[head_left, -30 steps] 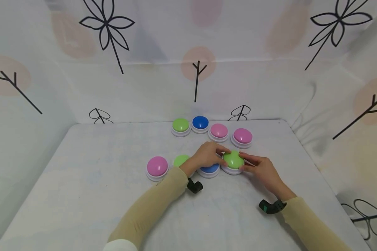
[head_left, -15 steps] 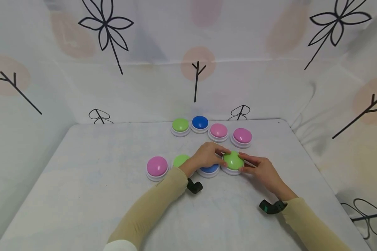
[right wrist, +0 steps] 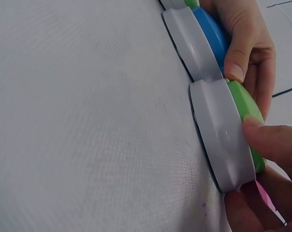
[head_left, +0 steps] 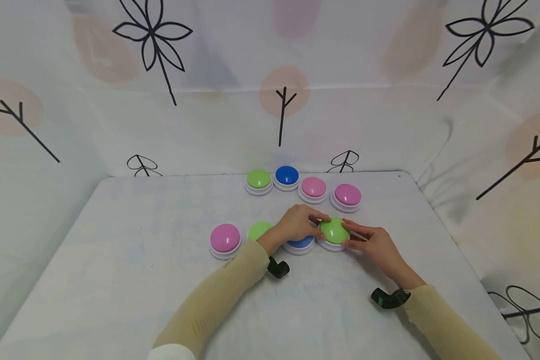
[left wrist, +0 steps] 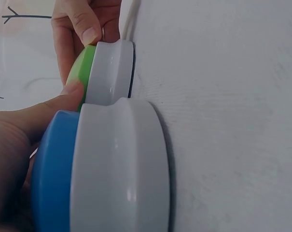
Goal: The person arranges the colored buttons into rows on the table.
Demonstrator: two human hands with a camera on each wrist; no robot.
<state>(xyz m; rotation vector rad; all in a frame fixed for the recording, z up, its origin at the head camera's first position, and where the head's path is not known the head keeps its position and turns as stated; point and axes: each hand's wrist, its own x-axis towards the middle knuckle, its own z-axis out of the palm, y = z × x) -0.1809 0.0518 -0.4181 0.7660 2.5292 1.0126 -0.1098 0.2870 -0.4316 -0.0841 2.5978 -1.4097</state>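
Observation:
In the head view, a green dome push button [head_left: 334, 231] with a white round base stands at the right end of the front row. My left hand [head_left: 297, 222] pinches its dome from the left, thumb in front and fingers behind. From the right, my right hand [head_left: 378, 246] grips the same button between thumb and fingers. Under my left hand sits a blue push button [head_left: 299, 242], partly covered. The left wrist view shows this blue button [left wrist: 54, 174] up close, beside the green one. In the right wrist view the held button's white base [right wrist: 223, 140] sits flat on the table.
A pink button [head_left: 225, 238] and another green button [head_left: 258, 230], partly behind my left wrist, continue the front row. Behind stand a green [head_left: 258, 179], a blue [head_left: 287, 175] and two pink buttons [head_left: 313, 187]. A patterned cloth wall [head_left: 225, 125] rises behind the white table [head_left: 117, 260].

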